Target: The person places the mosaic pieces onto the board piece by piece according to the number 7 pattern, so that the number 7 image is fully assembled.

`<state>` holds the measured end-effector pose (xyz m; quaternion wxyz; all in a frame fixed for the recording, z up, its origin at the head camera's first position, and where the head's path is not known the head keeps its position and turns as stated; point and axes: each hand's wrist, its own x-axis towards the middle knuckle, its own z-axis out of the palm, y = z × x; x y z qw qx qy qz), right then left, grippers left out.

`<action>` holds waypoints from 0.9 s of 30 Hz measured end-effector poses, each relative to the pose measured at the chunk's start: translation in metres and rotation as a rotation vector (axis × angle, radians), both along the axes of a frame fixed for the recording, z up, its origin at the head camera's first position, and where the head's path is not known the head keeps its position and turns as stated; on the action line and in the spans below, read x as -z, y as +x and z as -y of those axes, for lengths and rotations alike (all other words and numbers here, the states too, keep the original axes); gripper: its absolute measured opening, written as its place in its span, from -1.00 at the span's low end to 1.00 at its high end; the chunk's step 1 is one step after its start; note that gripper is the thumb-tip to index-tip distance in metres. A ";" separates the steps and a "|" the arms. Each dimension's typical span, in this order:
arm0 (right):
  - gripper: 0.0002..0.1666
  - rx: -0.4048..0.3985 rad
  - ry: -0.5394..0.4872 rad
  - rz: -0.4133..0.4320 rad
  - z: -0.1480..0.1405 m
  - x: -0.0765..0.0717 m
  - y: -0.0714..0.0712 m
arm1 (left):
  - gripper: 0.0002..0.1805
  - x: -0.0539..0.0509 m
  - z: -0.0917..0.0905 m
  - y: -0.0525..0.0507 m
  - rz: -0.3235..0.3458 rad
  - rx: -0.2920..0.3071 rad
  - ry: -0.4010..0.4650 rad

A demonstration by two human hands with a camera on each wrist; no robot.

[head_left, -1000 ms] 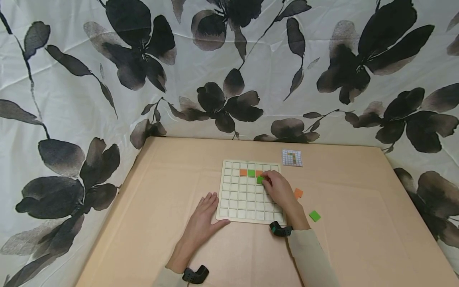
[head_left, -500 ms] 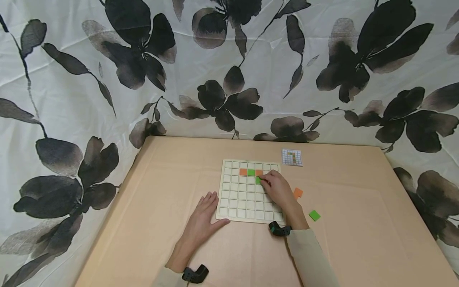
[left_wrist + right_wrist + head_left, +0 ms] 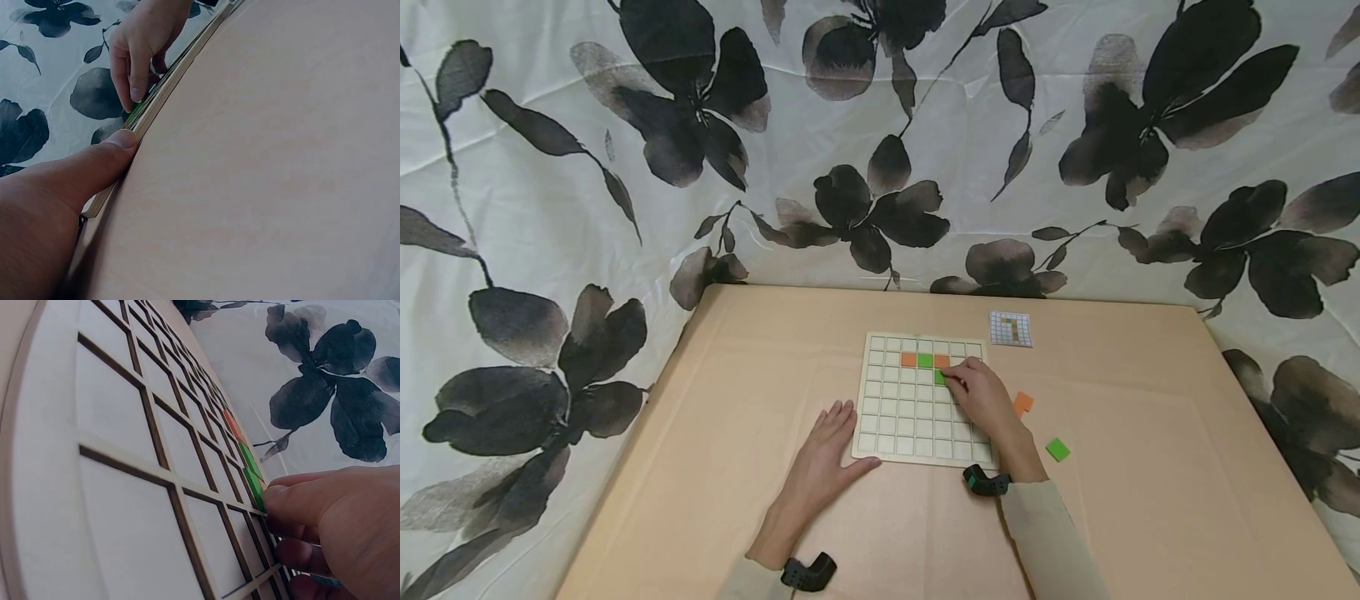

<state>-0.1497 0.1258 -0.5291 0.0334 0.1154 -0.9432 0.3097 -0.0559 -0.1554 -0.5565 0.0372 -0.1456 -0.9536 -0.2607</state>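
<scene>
A pale wooden grid board lies on the table. In its upper part, an orange tile, a green tile and another orange tile sit side by side. Just below the right one is a second green tile, which my right hand pinches at its edge; in the right wrist view, thumb and fingertips meet this green tile, which lies in or at its cell. My left hand rests with straight fingers at the board's lower left, its thumb on the frame's edge.
Right of the board lie a loose orange piece, partly behind the right wrist, and a loose green tile. A small printed grid card lies beyond the board's upper right corner. Floral cloth hangs behind the table.
The green tile under my right hand has shifted slightly left, into line below the right orange tile, and the fingers moved with it. My left hand stays in place.
</scene>
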 end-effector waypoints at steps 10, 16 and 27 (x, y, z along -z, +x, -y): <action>-0.73 -0.027 0.018 0.008 -0.005 -0.006 0.004 | -0.02 -0.003 0.000 0.000 0.008 0.004 -0.007; -0.73 -0.009 0.026 0.020 -0.012 -0.009 0.007 | -0.02 -0.004 0.000 0.000 0.013 0.003 -0.002; -0.70 0.020 0.030 0.023 -0.024 -0.013 0.013 | -0.02 -0.004 0.000 0.000 0.006 0.004 -0.003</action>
